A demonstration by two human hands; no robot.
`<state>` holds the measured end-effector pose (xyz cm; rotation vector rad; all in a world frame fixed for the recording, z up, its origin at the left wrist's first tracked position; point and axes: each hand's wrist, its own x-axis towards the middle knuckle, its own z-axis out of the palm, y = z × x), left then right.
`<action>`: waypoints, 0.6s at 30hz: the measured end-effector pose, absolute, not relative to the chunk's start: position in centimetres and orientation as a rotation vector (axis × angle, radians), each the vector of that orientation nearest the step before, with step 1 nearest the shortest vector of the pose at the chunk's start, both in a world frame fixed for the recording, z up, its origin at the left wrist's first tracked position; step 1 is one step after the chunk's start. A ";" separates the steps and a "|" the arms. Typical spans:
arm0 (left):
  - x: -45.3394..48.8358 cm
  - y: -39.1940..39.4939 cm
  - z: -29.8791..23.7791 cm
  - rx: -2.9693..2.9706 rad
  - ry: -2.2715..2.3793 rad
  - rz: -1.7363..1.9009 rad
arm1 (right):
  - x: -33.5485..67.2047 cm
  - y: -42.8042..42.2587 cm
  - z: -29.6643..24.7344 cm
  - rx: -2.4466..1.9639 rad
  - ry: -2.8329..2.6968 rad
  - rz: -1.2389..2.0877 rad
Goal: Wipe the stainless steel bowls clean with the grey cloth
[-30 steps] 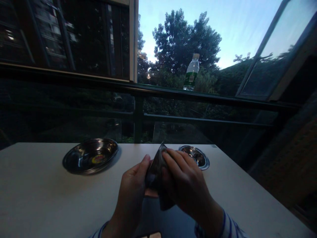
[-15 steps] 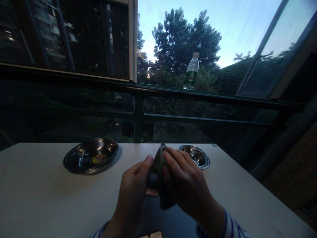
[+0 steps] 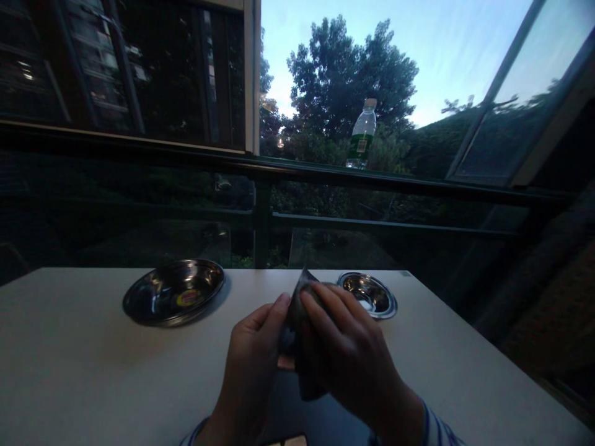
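Note:
My left hand [image 3: 255, 359] is closed on the edge of a dark flat thing [image 3: 297, 295], thumb on top. The thing stands tilted, a pointed corner up; its kind is unclear in the dim light. My right hand [image 3: 346, 347] is closed round a dark, soft-looking cloth [image 3: 310, 378], which hangs below the palm. Its fingers press the cloth against the flat thing, and much of both is hidden by them. Under the hands lies a dark surface [image 3: 297, 412], with a small tan-orange piece [image 3: 286, 362] showing between them.
A large steel bowl [image 3: 139, 297] stands left on the white table [image 3: 93, 371]. A smaller steel dish [image 3: 393, 303] sits behind my right hand, something whitish inside. Tan pieces [image 3: 295, 441] show at the bottom edge. A plastic bottle [image 3: 361, 142] stands on the railing [image 3: 316, 172].
My right hand and the cloth have shifted slightly over the flat thing, with fingers a little lower. The view has moved slightly; both hands keep their hold.

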<state>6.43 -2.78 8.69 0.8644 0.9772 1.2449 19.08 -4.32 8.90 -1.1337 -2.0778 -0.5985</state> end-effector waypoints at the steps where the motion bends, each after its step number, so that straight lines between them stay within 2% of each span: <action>1: 6.3 -2.7 8.7 0.857 0.961 1.266 | 18.9 -4.5 8.7 -1.090 -2.103 -0.617; 5: 6.1 -2.6 8.6 0.843 0.932 1.298 | 18.6 -4.7 8.5 -1.007 -2.149 -0.635; 11: 6.5 -2.9 8.8 0.837 0.973 1.259 | 19.2 -4.3 8.7 -1.165 -2.112 -0.570; 18: 6.3 -2.9 9.0 0.804 0.844 1.295 | 18.9 -4.5 8.5 -1.051 -2.168 -0.617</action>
